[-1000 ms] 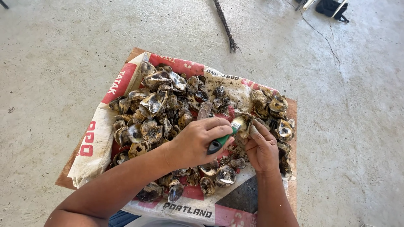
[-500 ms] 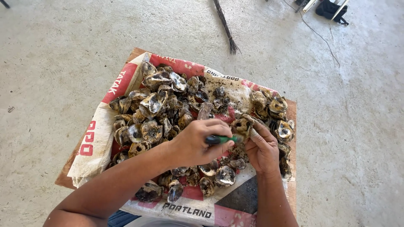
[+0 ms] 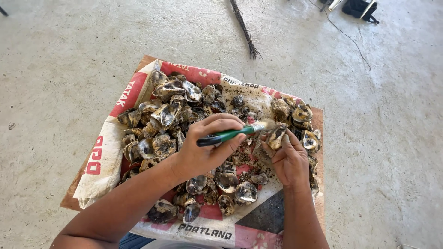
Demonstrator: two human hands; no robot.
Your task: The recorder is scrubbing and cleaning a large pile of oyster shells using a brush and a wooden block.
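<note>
The rough, mud-grey oyster shell (image 3: 277, 136) sits raised above the heap, at about three o'clock from the frame's centre, gripped from below by the right hand (image 3: 290, 159), whose fingers close around it. The green-handled knife with a black butt (image 3: 229, 134) lies nearly level; its tip meets the shell's left edge. The left hand (image 3: 207, 145) is clenched on the handle, thumb on top. The step in hand appears to be prying: the blade seems to be at the seam, though whether it has entered cannot be told. The next move likely calls for a firm hold and a controlled twist.

Beneath lies a pile of opened and whole shells (image 3: 168, 115) on a red-and-white woven sack (image 3: 99, 157) spread over a brown board (image 3: 317, 138) on the concrete floor (image 3: 55, 55). At twelve o'clock lies a dark twig bundle (image 3: 244, 30).
</note>
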